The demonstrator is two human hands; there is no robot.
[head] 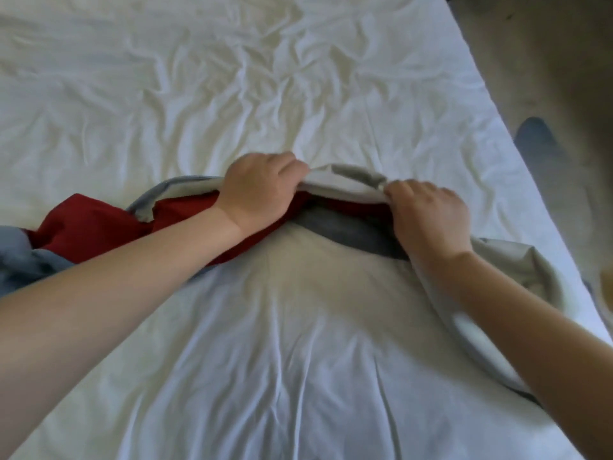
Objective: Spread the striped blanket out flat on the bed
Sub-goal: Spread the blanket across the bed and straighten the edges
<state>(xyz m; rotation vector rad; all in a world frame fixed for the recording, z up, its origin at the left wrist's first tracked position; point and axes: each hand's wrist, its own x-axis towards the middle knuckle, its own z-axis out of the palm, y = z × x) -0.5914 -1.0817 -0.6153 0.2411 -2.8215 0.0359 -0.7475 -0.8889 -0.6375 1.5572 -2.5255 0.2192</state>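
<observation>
Pinching the pale folded edge of the striped blanket (pixel 345 227), you have your left hand (pixel 262 189) and right hand (pixel 428 217) both curled round it, close together near the middle of the bed (pixel 232 78). The blanket lies bunched across the bed in front of you, red and grey folds tucked under. Pull from so narrow a hold and only the middle may unfurl, leaving the sides twisted. Tug rightward and the loose roll by your right forearm could slip off the mattress edge towards the floor (pixel 547 78).
</observation>
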